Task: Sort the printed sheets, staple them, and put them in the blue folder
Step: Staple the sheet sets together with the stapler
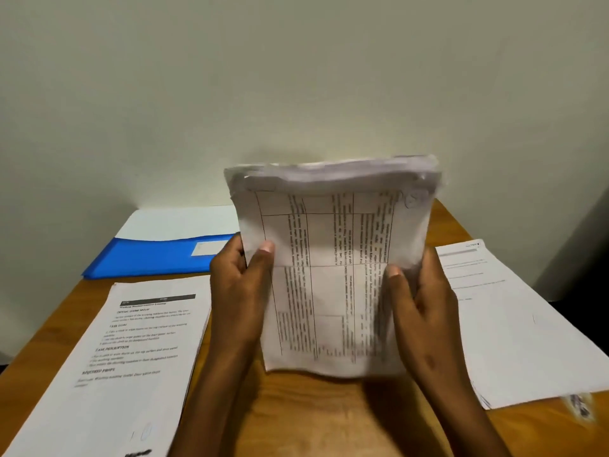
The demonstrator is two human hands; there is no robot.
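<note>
A thick bundle of printed sheets stands upright on its lower edge on the wooden table, a ruled table of text facing me. My left hand grips its left edge, thumb on the front. My right hand grips its right edge the same way. The blue folder lies flat at the back left with white sheets and a white label on it. A stack of printed sheets lies at the front left. Another stack of sheets lies at the right.
A pale wall stands right behind the table. A small blurred object lies at the lower edge of the right stack; what it is cannot be told. The table's right edge falls off into a dark area.
</note>
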